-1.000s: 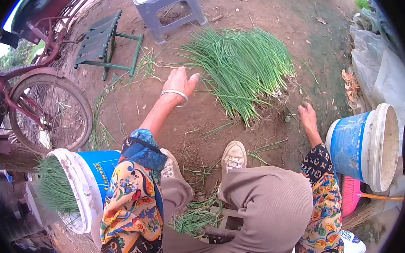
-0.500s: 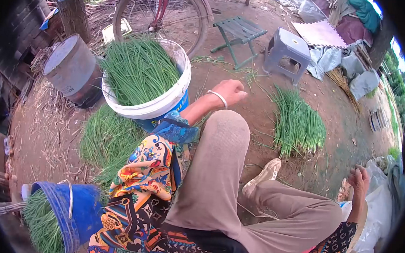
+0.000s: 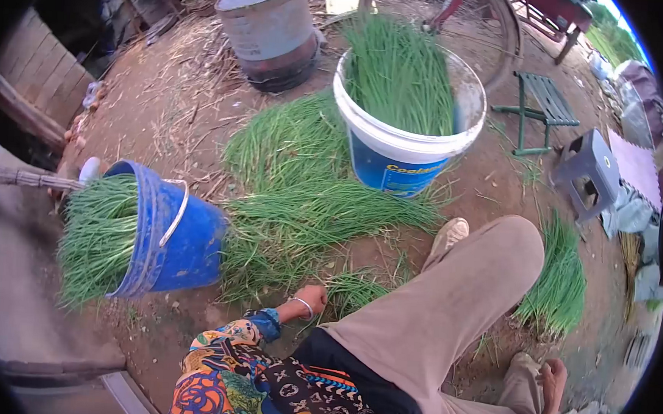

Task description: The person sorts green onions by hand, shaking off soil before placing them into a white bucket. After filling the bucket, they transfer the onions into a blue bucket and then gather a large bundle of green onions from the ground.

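My left hand [image 3: 312,298], with a white bracelet at the wrist, is down at the ground with its fingers curled. It touches the left end of a small bunch of chives [image 3: 355,292]; whether the fingers grip any stalks is hidden. Just beyond lies a big loose heap of chives [image 3: 300,220]. Over at the lower right, my right hand [image 3: 554,380] is loosely closed beside my bent leg, and nothing shows in it. A tidy bundle of chives [image 3: 559,278] lies past my knee.
A white-rimmed coolant bucket [image 3: 402,166] full of chives stands behind the heap. To the left, a blue bucket [image 3: 182,236] lies tipped with chives in its mouth. Farther back are a metal drum [image 3: 266,32], a green folding stool [image 3: 546,106], a grey plastic stool [image 3: 588,173] and a bicycle wheel [image 3: 509,36].
My view has turned left. The left hand has come back from beyond my knee, beside the coolant bucket, down to the chives on the ground. My right hand stays loosely closed at the right.
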A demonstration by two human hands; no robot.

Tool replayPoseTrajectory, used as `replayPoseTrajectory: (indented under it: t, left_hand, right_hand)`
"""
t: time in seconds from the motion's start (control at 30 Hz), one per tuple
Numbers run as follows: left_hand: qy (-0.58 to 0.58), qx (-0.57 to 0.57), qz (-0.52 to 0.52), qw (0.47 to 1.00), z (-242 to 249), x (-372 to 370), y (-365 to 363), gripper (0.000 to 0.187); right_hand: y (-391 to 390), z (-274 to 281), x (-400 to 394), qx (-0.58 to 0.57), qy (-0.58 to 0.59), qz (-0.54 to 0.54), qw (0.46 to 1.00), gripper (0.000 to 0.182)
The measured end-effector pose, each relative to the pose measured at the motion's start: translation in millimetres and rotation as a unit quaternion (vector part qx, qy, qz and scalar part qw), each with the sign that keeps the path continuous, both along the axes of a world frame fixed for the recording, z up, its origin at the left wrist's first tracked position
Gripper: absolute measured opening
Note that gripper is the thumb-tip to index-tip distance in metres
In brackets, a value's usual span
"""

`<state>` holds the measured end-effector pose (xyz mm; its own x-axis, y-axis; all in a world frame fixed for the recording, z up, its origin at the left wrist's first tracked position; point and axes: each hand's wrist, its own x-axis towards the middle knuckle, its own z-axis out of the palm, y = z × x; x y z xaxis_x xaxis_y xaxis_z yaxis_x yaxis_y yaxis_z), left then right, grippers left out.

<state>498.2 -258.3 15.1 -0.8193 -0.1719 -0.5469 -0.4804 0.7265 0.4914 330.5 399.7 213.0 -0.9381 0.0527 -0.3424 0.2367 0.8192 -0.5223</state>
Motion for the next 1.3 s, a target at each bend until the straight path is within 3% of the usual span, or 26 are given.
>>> replayPoseTrajectory:
  t: [0.03,0.13,0.37,0.67,0.8,0.87,0.97,1.0,1.03,1.07,1.17,1.3]
  left_hand:
    - [-0.021,0.002,0.025,0.999,8,7,4,0.012]
    - [-0.014,0.035,0.022,0.999,10,17,15,0.010]
    - [0.051,0.113,0.042,0.991,9,22,34,0.009]
    - [0.067,0.132,0.009,0.989,7,23,41,0.017]
    - [0.112,0.122,-0.101,0.981,11,-20,44,0.016]
    - [0.119,0.125,-0.119,0.978,18,-50,47,0.019]
    - [0.114,0.134,-0.129,0.976,57,-107,60,0.023]
    - [0.087,0.115,-0.135,0.980,75,-131,69,0.024]
    - [0.095,0.118,-0.146,0.977,71,-152,73,0.025]
    - [0.130,0.183,-0.094,0.970,95,-171,89,0.025]
    - [0.121,0.055,-0.287,0.948,3,-253,84,0.023]
    - [0.028,0.250,-0.172,0.953,34,-331,160,0.021]
  right_hand:
    - [11,-7,-3,0.064,-0.041,0.041,0.996,0.026]
    - [-15,8,-7,-0.051,-0.013,-0.055,0.997,0.028]
    - [-31,11,-19,-0.070,0.006,-0.065,0.995,0.028]
    - [-4,5,2,-0.099,0.025,-0.088,0.991,0.028]
    - [-40,29,25,-0.058,0.060,-0.080,0.993,0.027]
    - [-62,42,28,-0.081,0.054,-0.128,0.987,0.025]
    - [-77,53,19,-0.026,0.057,-0.099,0.993,0.028]
    - [-82,54,13,-0.061,0.040,-0.102,0.992,0.029]
    - [-74,40,6,-0.080,0.027,-0.106,0.991,0.029]
    - [-72,30,-2,-0.074,0.028,-0.084,0.993,0.028]
    - [-70,-4,-33,0.005,0.011,-0.041,0.999,0.030]
    - [-50,-102,-60,0.056,-0.033,-0.091,0.994,0.034]
